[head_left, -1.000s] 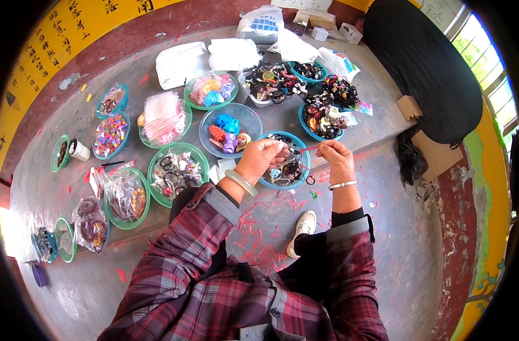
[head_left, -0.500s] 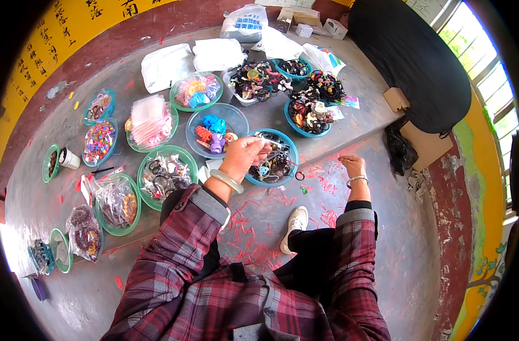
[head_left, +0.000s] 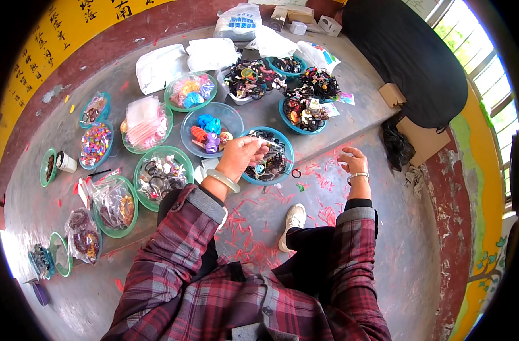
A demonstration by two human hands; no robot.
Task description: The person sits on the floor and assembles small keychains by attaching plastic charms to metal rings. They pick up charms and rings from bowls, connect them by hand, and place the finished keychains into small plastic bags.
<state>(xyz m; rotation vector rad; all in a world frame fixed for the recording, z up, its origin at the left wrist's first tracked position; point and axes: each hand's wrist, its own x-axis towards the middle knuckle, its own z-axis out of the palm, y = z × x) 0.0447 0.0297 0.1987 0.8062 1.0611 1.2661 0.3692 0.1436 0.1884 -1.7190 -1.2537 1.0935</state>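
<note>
My left hand (head_left: pixel 243 154) hovers over a blue bowl (head_left: pixel 286 149) of dark hair ties and clips, fingers pinched on a small hair accessory that I cannot make out clearly. A pale bangle sits on that wrist. My right hand (head_left: pixel 354 162) is held out to the right above the grey floor, fingers loosely spread, with nothing visible in it. A small black ring (head_left: pixel 296 173) lies on the floor between the two hands.
Several green and blue bowls of hair accessories, such as a clear bowl (head_left: pixel 232 113) with colourful clips, ring the floor ahead. White bags (head_left: pixel 160 67) lie at the back. Red scraps (head_left: pixel 322 176) litter the floor by my white shoe (head_left: pixel 293 220). A black cloth (head_left: pixel 407 57) lies right.
My right hand has left the blue bowl and swung out to the right over the floor. My left hand stays over the bowl.
</note>
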